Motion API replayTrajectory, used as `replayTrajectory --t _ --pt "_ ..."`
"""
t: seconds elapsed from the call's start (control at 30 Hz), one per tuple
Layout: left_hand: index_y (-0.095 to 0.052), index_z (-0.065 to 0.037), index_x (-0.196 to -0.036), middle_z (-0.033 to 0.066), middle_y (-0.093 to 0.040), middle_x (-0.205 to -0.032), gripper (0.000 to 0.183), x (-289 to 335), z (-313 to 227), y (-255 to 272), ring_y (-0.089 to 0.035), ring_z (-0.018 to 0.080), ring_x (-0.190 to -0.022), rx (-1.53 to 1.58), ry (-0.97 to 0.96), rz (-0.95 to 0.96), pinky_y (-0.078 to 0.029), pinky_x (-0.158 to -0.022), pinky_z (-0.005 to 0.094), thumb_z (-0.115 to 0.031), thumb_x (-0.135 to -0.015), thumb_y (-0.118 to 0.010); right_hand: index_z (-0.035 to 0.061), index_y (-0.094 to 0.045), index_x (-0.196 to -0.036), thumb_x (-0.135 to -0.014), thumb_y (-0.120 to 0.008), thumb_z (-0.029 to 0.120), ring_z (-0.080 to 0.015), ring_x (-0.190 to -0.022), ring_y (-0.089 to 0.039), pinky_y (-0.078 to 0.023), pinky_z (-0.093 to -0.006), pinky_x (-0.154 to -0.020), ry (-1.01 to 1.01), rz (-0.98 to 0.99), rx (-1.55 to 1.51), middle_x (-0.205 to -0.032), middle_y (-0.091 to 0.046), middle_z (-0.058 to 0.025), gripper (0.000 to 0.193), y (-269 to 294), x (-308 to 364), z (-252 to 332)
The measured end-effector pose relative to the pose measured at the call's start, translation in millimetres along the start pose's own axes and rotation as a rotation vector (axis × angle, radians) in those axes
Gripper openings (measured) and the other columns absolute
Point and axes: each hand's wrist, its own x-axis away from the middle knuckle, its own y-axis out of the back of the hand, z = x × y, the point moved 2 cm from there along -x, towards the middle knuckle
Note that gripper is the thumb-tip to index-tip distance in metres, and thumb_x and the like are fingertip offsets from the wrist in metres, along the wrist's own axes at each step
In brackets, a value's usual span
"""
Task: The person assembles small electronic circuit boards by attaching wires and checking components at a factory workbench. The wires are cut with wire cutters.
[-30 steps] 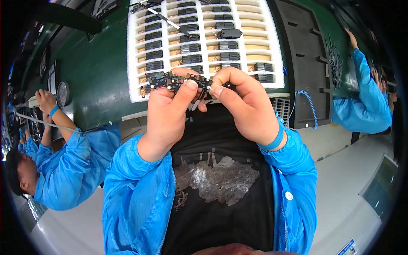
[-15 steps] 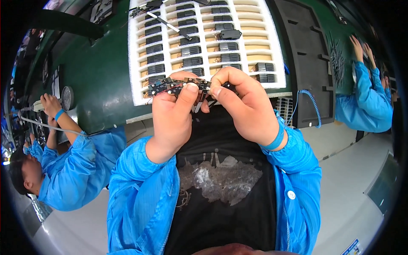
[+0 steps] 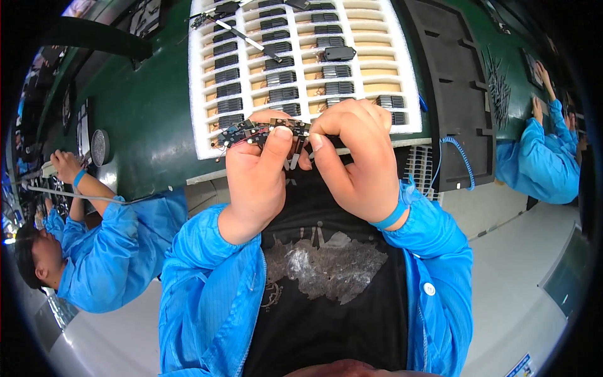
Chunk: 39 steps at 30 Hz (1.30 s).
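Head view: small black circuit boards [image 3: 290,127] in hand at upper centre, apparently mid-handling.
The left hand [image 3: 254,182] keeps its grip pinched closed on them, thumb on top, in front of the white foam tray [image 3: 407,75]; the right hand [image 3: 355,151] curls at their right end, its hold unclear. They are not yet set down; how much remains cannot be told. Since half a second ago, the right hand's knuckles have rolled over, its fingers folding further.
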Motion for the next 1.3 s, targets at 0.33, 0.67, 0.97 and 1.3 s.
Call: replayTrajectory --t 0.33,0.67,0.97,1.3 --pt "-0.056 0.003 -0.111 0.0098 -0.066 -0.087 0.015 3.3 -0.2 -2.2 -0.061 0.0158 -0.071 0.011 -0.022 -0.010 -0.051 -0.064 0.0292 -0.009 -0.102 -0.056 0.0119 -0.064 -0.088 -0.080 -0.072 0.010 -0.0227 -0.086 -0.058 -0.034 -0.0370 -0.082 0.026 0.020 0.009 -0.087 -0.063 -0.0021 0.011 -0.1 2.5 -1.2" --pt "-0.058 0.002 -0.108 0.0072 -0.064 -0.083 0.011 -0.8 3.6 -2.1 -0.061 0.0132 -0.072 -0.048 -0.047 -0.069 -0.050 -0.066 0.0274 -0.006 -0.100 -0.057 0.0113 -0.064 -0.087 -0.079 -0.073 0.010 -0.0241 -0.087 -0.059 -0.036 -0.0382 -0.081 -0.010 0.006 -0.018 -0.087 -0.063 -0.0027 0.013 -2.2 2.0 -6.0" --pt "-0.059 0.000 -0.102 0.0089 -0.065 -0.091 0.005 0.3 -9.6 3.6 -0.063 0.0153 -0.077 -0.147 0.051 0.066 -0.052 -0.071 0.0304 -0.002 -0.098 -0.056 0.0092 -0.060 -0.088 -0.083 -0.068 0.011 -0.0280 -0.084 -0.058 -0.037 -0.0384 -0.081 -0.002 0.165 -0.156 -0.085 -0.060 -0.0060 0.010 16.1 -6.5 0.2" --pt "-0.062 -0.001 -0.103 0.0036 -0.064 -0.083 0.021 -6.9 -20.6 17.6 -0.059 0.0100 -0.072 -0.320 0.173 0.214 -0.049 -0.066 0.0263 -0.021 -0.100 -0.065 0.0054 -0.058 -0.088 -0.092 -0.067 0.008 -0.0262 -0.079 -0.056 -0.043 -0.0358 -0.078 -0.052 0.417 -0.224 -0.082 -0.061 -0.0077 0.009 27.5 -22.2 -1.0"
